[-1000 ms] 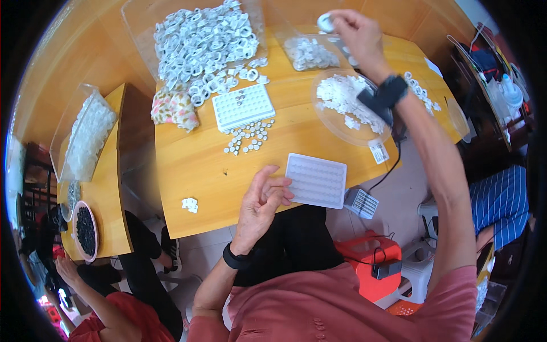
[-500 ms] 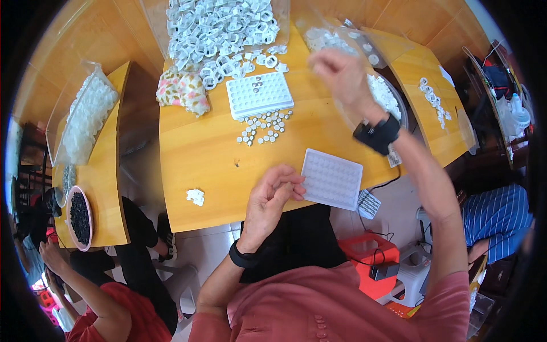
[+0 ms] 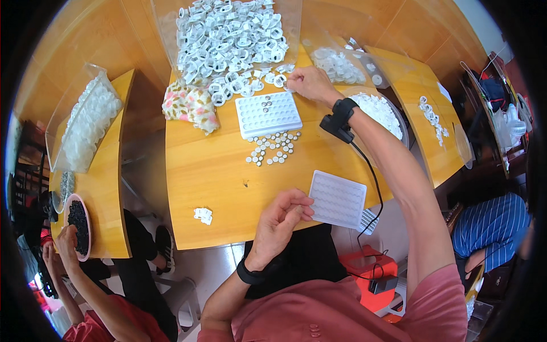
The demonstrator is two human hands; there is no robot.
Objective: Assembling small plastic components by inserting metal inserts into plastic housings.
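My right hand [image 3: 312, 84] reaches to the near right end of the spilled white ring-shaped plastic parts [image 3: 232, 85]. Its fingers close on one of these parts, mostly hidden by the fingertips. My left hand [image 3: 279, 225] is at the table's front edge, thumb and fingers bent together. Its fingertips meet the left side of a pale dimpled tray [image 3: 338, 199], and whatever they pinch is hidden. Beyond, a stack of white trays with round hollows [image 3: 269, 117] holds several silver round pieces [image 3: 266, 104]. Small round white-and-silver pieces [image 3: 274, 149] lie scattered before it.
A clear bin [image 3: 296, 34] of white parts stands at the back. Beside it lies a floral cloth bundle [image 3: 191, 105]. A bowl of white pieces [image 3: 379, 114] is at right, and small white pieces [image 3: 203, 215] lie front left. A co-worker's hand [image 3: 67, 245] touches a pink bowl [image 3: 85, 199].
My right hand has come left and down from the back right to the white ring parts. The left hand stays by the tray. The co-worker's hand has moved to the pink bowl.
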